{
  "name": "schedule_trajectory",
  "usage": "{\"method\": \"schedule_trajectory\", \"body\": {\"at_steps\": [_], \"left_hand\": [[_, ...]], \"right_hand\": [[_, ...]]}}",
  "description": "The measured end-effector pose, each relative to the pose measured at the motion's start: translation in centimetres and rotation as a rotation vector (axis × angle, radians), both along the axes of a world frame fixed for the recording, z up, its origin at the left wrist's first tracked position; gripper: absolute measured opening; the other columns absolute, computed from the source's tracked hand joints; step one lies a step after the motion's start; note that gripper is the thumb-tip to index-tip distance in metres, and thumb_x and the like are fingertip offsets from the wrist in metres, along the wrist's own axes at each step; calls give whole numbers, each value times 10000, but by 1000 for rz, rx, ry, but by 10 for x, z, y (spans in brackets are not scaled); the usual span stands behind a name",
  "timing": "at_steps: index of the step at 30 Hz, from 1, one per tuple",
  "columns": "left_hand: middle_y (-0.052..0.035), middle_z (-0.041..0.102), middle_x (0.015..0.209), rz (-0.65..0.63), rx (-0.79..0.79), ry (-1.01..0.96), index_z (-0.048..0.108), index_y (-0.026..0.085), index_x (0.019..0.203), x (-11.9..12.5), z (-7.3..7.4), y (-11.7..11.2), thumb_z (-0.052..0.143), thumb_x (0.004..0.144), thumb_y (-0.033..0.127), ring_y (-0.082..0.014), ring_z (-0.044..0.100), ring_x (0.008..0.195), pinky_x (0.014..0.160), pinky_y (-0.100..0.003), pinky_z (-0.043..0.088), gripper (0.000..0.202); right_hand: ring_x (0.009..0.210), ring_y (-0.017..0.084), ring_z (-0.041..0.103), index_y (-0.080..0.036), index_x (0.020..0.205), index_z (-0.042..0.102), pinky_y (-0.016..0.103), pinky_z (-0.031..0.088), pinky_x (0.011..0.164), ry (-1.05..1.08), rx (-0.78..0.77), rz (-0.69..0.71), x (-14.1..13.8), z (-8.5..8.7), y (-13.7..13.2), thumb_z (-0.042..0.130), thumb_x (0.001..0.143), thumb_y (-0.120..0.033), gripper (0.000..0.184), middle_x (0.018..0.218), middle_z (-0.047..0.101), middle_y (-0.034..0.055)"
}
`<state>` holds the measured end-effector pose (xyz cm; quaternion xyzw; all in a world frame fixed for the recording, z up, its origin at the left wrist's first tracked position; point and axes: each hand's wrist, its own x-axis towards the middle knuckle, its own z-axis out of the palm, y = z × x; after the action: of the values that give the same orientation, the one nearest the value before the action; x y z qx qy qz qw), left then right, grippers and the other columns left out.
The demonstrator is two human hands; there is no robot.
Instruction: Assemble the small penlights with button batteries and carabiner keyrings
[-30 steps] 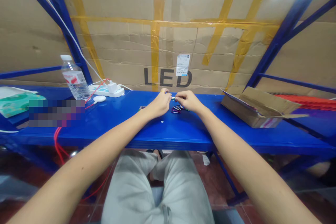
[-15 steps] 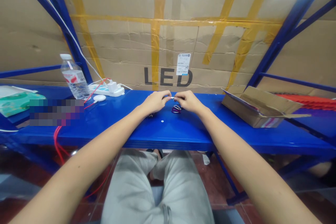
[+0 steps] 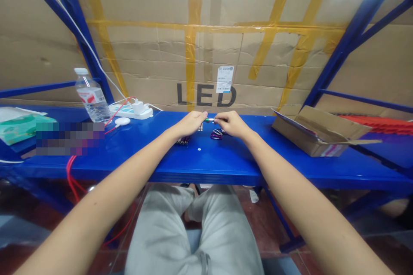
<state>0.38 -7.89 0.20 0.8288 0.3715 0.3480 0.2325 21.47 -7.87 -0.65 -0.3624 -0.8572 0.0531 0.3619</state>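
Taped cardboard (image 3: 206,43) backs the blue bench (image 3: 226,161). Over its middle the left hand (image 3: 190,123) and right hand (image 3: 232,123) each pinch one end of a small metal piece (image 3: 210,119), steadying it above purple clips (image 3: 217,134) lying just below.

One bottle (image 3: 92,99); one open box (image 3: 318,131); two hands (image 3: 190,123).

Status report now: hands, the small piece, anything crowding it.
Left hand and right hand pinch a small metal piece between fingertips, above the blue shelf. Purple clips lie under the right hand. Cardboard box sits apart, on the right.
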Motion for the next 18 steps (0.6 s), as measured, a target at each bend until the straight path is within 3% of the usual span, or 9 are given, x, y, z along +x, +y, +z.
{"method": "schedule_trajectory", "body": {"at_steps": [4, 11, 18], "left_hand": [[-2, 512, 585, 23, -54, 4, 641, 143, 743, 0, 0, 1, 357, 982, 449, -143, 462, 576, 615, -281, 367, 481], [12, 496, 597, 1, -118, -26, 520, 185, 698, 5, -5, 2, 362, 956, 418, -130, 422, 544, 551, -266, 335, 382], [18, 461, 513, 45, -178, -20, 502, 189, 641, 11, 0, -5, 393, 917, 306, -128, 398, 481, 521, -284, 309, 319]], "right_hand": [[603, 135, 465, -147, 715, 671, 269, 322, 618, 2, -2, 3, -1, -1, 0, 511, 864, -237, 236, 613, 589, 13], [622, 135, 478, -139, 755, 686, 266, 335, 626, 24, 17, 27, -1, 0, 0, 511, 869, -240, 232, 648, 611, 21], [608, 127, 453, -146, 757, 672, 257, 326, 629, -15, 13, 68, -2, 4, -6, 495, 867, -209, 218, 615, 579, 6]]}}
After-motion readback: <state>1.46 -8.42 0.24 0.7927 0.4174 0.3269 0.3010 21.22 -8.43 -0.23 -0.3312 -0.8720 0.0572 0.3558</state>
